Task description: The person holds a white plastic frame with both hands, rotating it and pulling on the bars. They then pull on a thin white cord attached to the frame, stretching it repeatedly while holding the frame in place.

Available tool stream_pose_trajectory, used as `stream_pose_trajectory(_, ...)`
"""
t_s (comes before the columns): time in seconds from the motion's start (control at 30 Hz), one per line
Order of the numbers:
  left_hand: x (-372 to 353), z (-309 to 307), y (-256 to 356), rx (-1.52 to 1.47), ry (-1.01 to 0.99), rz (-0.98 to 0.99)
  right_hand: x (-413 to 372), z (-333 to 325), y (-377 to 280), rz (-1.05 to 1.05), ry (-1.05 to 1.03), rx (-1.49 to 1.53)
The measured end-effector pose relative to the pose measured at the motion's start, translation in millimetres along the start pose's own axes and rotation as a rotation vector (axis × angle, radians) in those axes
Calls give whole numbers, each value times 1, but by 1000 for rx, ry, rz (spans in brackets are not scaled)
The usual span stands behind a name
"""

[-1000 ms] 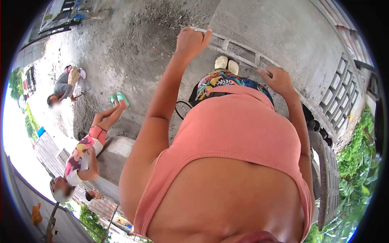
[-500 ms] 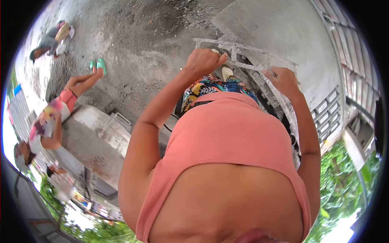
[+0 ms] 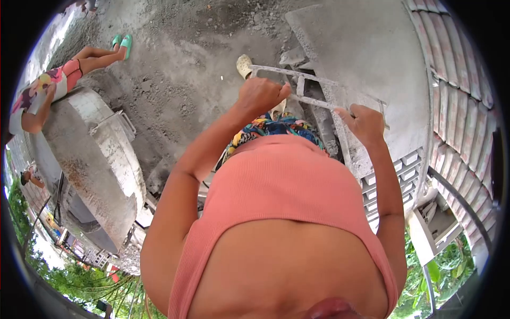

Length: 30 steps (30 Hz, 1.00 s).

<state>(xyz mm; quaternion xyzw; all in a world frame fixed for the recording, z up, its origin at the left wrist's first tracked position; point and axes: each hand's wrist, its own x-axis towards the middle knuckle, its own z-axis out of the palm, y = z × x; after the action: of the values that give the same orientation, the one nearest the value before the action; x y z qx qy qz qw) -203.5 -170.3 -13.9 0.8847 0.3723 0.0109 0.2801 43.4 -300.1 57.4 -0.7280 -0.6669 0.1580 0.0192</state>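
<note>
My left hand [image 3: 263, 98] is closed in a fist around the near bar of a cement-crusted metal frame [image 3: 319, 101]. Farther along that bar, my right hand [image 3: 364, 122] is also wrapped tight, thumb toward the middle. The frame has two long bars joined by short cross pieces, like a small ladder, and it hangs in front of my waist. Past its left end shows one of my cream clogs [image 3: 244, 66]; the other is mostly hidden under the frame and my patterned trousers [image 3: 276, 126].
Right of me lies a smooth grey concrete slab [image 3: 372, 48], with a row of hollow blocks [image 3: 396, 178] and corrugated metal sheets [image 3: 451, 74] beyond. On the left, a person in teal slippers [image 3: 126, 47] stands by a large cement-coated metal vessel [image 3: 93, 154]. Rubble [image 3: 265, 21] litters the ground.
One of my clogs has stepped out beyond the frame's left end. My view has shifted, bringing the slab and hollow blocks further in. Both hands keep their hold on the frame.
</note>
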Motion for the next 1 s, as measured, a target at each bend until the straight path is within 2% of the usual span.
stream_pose_trajectory(0.1, -2, 6, -5, -4, 87, -75, 20, 7, 9, -31, -51, -18)
stream_pose_trajectory(0.17, 8, 18, -19, 24, 104, -57, 46, 28, 21, -85, -55, 47)
stream_pose_trajectory(0.27, 1, 11, -12, 0, 153, -43, 52, 14, 17, -70, -107, -15)
stream_pose_trajectory(0.37, -13, 17, -8, 10, 75, -79, 38, 9, 11, -69, -203, -70)
stream_pose_trajectory(0.47, -6, 41, -24, 86, 131, -60, 59, 36, 18, -120, -160, -43)
stream_pose_trajectory(0.53, 16, 35, -43, 86, 235, -77, 79, 34, 18, -124, -111, -27)
stream_pose_trajectory(0.6, 18, 30, -46, 80, 233, -67, 89, 28, 17, -165, -48, -25)
stream_pose_trajectory(0.67, 7, 21, -34, 50, 140, -100, 84, 25, 22, -172, -47, 27)
stream_pose_trajectory(0.73, -10, 15, -10, 35, 53, -177, 64, 10, 19, -162, -227, -52)
stream_pose_trajectory(0.77, -12, 23, -9, 21, 36, -186, 62, 2, 14, -87, -337, -67)
stream_pose_trajectory(0.8, -10, 29, -10, 10, 20, -192, 71, 3, 17, -78, -328, -66)
stream_pose_trajectory(0.83, 4, 28, -19, 15, 18, -179, 86, 8, 23, -156, -236, -101)
stream_pose_trajectory(0.9, 23, 26, -35, 28, 127, -254, 118, 27, 36, -270, -105, -81)
stream_pose_trajectory(1.0, 35, -25, -39, 26, 155, -143, 140, 20, 28, -170, -204, 28)
